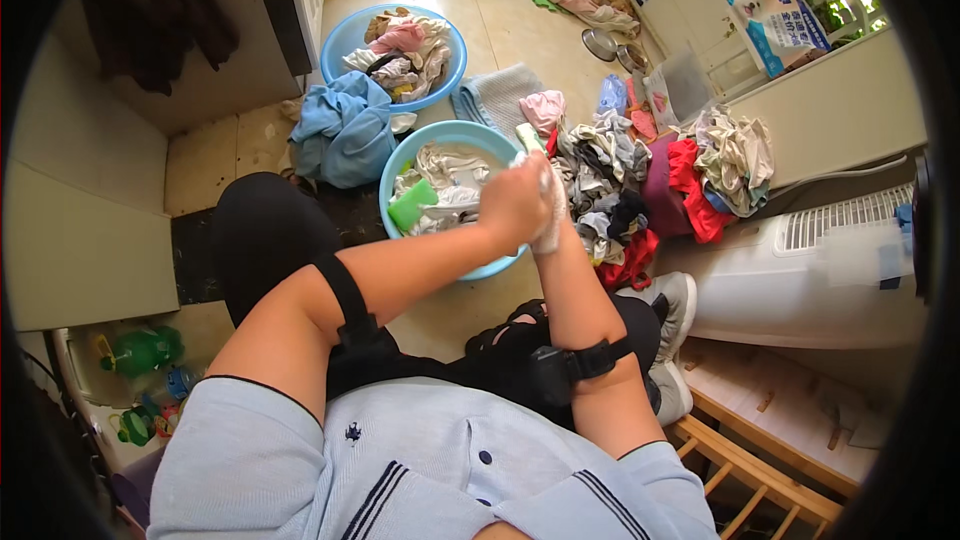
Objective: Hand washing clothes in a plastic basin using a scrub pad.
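My left hand is closed in a fist on a wet-looking white cloth, above the right side of a light-blue basin. The cloth hangs against the end of my right forearm. My right hand is mostly hidden behind the cloth and my left fist, and its grip cannot be made out. From the top of the hands sticks a pale green-and-white piece, too blurred to name. Inside the basin are white garments in water and a bright green block at the left rim.
A second blue basin behind holds mixed clothes. Blue fabric is heaped left of the near basin. Sorted piles of clothes lie to the right, near a white appliance. A grey towel and metal bowls are further back.
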`<state>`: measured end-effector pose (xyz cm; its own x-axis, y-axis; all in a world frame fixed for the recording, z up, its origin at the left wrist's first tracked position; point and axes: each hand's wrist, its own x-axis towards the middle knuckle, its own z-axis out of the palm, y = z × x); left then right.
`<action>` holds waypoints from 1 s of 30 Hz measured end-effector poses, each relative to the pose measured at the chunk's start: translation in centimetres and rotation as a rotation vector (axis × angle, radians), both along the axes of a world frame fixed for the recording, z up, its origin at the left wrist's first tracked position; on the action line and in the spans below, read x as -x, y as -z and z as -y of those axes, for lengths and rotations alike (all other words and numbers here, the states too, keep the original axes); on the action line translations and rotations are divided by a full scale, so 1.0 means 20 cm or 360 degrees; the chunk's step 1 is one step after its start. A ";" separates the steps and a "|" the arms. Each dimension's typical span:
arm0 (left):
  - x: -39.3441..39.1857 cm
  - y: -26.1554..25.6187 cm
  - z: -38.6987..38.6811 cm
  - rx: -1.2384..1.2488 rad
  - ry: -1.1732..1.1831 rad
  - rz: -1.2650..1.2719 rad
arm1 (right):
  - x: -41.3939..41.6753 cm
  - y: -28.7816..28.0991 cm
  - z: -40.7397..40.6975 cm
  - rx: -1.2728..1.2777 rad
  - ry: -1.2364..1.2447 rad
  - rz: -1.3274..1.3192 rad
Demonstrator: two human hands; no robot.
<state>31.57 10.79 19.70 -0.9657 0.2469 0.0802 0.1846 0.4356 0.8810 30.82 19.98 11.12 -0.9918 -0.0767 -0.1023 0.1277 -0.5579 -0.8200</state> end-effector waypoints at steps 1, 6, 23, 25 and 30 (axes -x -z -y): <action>-0.03 -0.03 0.01 0.0072 0.0170 -0.0071 | -0.01 -0.05 0.02 -0.0038 0.0034 0.0102; 0.28 0.26 0.08 -0.0208 -0.0244 0.0076 | -0.03 -0.29 0.13 0.0276 -0.0210 0.0302; 0.20 0.13 0.12 0.0009 0.0870 0.0585 | 0.03 -0.17 -0.18 0.0496 0.0232 0.0513; 0.22 0.21 0.11 -0.0123 0.0824 0.0619 | 0.03 -0.16 -0.15 0.0517 0.0292 0.0508; 0.23 0.24 0.11 -0.0664 0.0574 0.0972 | -0.04 -0.26 -0.03 0.0906 -0.0311 0.0131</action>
